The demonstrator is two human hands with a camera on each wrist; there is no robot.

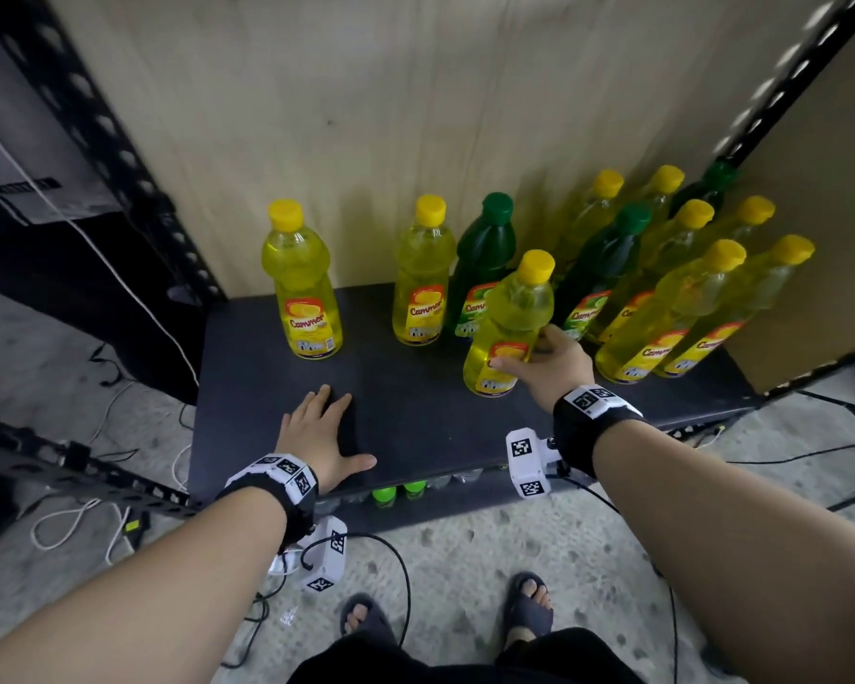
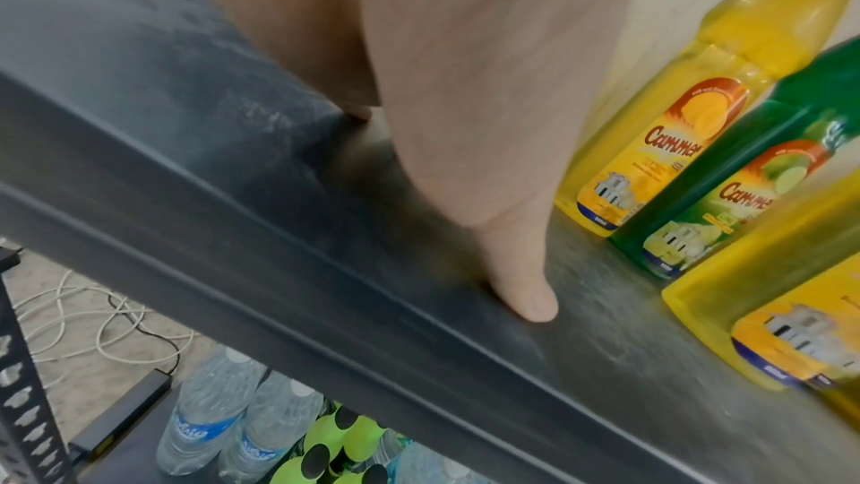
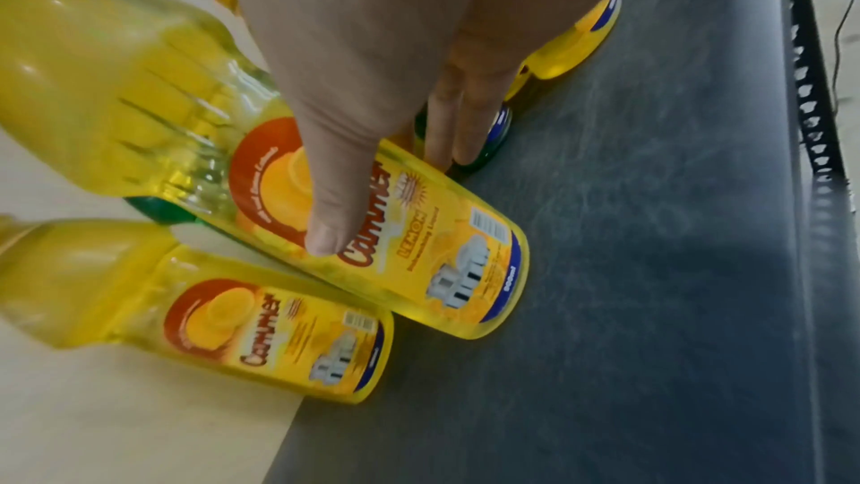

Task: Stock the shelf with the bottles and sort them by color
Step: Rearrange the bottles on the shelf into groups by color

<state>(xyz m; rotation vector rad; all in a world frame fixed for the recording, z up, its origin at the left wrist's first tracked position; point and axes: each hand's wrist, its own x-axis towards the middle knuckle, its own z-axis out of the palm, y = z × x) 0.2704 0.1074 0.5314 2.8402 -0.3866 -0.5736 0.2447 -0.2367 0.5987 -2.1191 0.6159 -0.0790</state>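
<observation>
My right hand [image 1: 544,360] grips a yellow bottle [image 1: 507,323] by its label, thumb in front and fingers behind, upright near the middle of the dark shelf [image 1: 277,357]. The right wrist view shows the thumb [image 3: 333,212] pressed on this bottle's [image 3: 419,264] label. My left hand [image 1: 319,434] lies flat on the shelf near its front edge, fingers straight; its thumb [image 2: 521,282] rests on the shelf top [image 2: 233,146]. Two yellow bottles [image 1: 304,283] [image 1: 423,274] and a green bottle [image 1: 484,249] stand at the back. Several yellow and two green bottles [image 1: 608,259] crowd the right.
A plywood panel [image 1: 366,116] backs the shelf, with black perforated uprights [image 1: 104,130] at both sides. Below, the lower shelf holds clear water bottles [image 2: 209,414] and green-capped bottles [image 1: 398,491]. Cables [image 1: 70,520] lie on the floor by my feet [image 1: 529,604].
</observation>
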